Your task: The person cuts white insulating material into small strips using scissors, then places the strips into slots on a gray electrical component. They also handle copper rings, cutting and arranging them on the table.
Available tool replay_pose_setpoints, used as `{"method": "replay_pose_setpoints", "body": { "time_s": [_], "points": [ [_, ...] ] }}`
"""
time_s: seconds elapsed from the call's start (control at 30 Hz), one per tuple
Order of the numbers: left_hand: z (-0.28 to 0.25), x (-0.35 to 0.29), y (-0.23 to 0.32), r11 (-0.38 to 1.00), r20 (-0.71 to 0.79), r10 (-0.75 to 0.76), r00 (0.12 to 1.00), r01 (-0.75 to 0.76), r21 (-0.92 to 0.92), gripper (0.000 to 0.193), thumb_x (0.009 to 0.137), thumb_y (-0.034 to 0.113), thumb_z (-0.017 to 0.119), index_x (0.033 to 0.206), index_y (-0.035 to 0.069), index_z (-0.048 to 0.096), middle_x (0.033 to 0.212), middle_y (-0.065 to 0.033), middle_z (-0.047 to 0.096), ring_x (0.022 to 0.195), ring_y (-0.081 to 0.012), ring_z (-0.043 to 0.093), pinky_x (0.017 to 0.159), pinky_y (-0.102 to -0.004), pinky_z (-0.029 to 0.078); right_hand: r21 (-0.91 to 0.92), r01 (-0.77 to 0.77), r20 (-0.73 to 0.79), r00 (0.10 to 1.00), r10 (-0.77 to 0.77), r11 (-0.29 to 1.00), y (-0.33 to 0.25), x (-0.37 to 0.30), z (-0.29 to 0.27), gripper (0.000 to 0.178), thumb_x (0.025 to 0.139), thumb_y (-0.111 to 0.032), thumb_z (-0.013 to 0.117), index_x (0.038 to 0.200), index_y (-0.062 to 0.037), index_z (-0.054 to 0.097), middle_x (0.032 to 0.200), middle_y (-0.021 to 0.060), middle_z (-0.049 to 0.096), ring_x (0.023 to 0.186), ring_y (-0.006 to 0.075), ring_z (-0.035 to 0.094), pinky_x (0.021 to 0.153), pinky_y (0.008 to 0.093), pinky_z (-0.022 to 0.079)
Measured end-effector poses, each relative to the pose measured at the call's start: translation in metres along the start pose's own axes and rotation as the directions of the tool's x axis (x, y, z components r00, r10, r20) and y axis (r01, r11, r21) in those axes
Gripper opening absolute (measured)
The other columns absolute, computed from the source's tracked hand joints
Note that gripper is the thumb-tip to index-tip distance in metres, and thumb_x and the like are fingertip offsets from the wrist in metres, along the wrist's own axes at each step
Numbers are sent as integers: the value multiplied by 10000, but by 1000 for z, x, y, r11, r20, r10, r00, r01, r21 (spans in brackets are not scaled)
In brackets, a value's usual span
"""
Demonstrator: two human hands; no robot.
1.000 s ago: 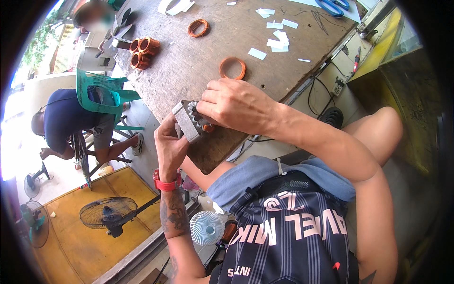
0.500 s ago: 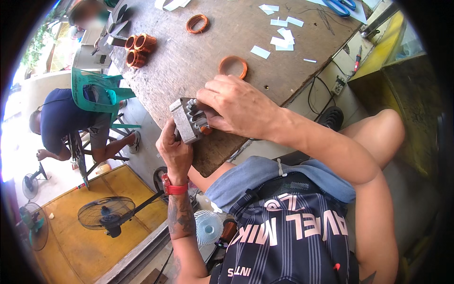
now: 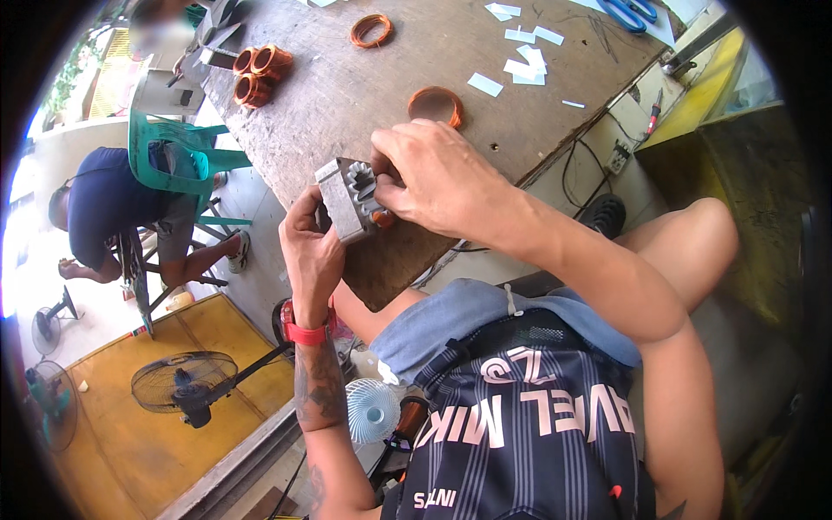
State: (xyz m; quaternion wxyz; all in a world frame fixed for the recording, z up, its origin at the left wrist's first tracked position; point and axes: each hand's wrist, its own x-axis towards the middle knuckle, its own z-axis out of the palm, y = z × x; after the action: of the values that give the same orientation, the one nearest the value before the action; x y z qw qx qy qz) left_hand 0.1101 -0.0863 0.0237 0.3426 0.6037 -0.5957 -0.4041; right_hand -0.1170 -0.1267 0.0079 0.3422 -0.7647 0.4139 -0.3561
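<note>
My left hand (image 3: 314, 247) grips a grey metal motor stator (image 3: 344, 208) from its left side, holding it over the near edge of the wooden table (image 3: 555, 113). Slots lined with pale material open toward my right hand, and a bit of orange copper winding (image 3: 380, 218) shows at the lower right. At those slots, the thumb and fingers of my right hand (image 3: 438, 178) are bent together in a pinch. Whatever they hold, if anything, is hidden behind the fingers. Just beyond my right knuckles lies a ring of copper wire (image 3: 436, 105).
Farther back are another copper coil (image 3: 371, 31), several bundled coils (image 3: 251, 78), white paper slips (image 3: 520, 69) and blue-handled scissors (image 3: 628, 13). A soldering iron (image 3: 656, 113) rests off the right edge. At left are a standing fan (image 3: 184, 381) and a person on a green chair (image 3: 173, 156).
The stator has turned slightly in my left hand, showing more of its slots. My right hand has shifted a little along them, its fingers still bent. The whole view has moved slightly.
</note>
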Motion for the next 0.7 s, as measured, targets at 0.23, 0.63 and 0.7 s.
{"method": "replay_pose_setpoints", "body": {
  "time_s": [0.23, 0.63, 0.7],
  "points": [
    [15, -57, -1, 592, 54, 417, 908, -316, 741, 249, 912, 5, 674, 1156, 5, 725, 1443, -166, 639, 1463, -384, 490, 1172, -494, 381, -555, 290, -21, 932, -362, 779, 2, -48, -1, 362, 929, -233, 732, 1268, -108, 730, 1331, 44, 607, 1230, 224, 539, 1089, 406, 420],
    [-9, -63, 29, 700, -148, 512, 846, -310, 643, 287, 952, 80, 720, 1238, 59, 735, 1331, -151, 699, 1374, -339, 564, 1127, -461, 422, -652, 92, -137, 962, -237, 753, 1, -56, -37, 431, 1009, -442, 657, 1327, -155, 712, 1224, 66, 558, 1179, 253, 497, 1023, 427, 372],
    [0, -82, 40, 716, -382, 621, 685, -296, 632, 305, 923, 9, 740, 1220, 79, 745, 1267, -148, 718, 1216, -297, 649, 999, -413, 511, -742, -90, -182, 981, -71, 665, 16, -61, -59, 589, 1047, -607, 545, 1400, -152, 665, 1181, 81, 547, 1117, 255, 502, 994, 432, 385]
  ]
}}
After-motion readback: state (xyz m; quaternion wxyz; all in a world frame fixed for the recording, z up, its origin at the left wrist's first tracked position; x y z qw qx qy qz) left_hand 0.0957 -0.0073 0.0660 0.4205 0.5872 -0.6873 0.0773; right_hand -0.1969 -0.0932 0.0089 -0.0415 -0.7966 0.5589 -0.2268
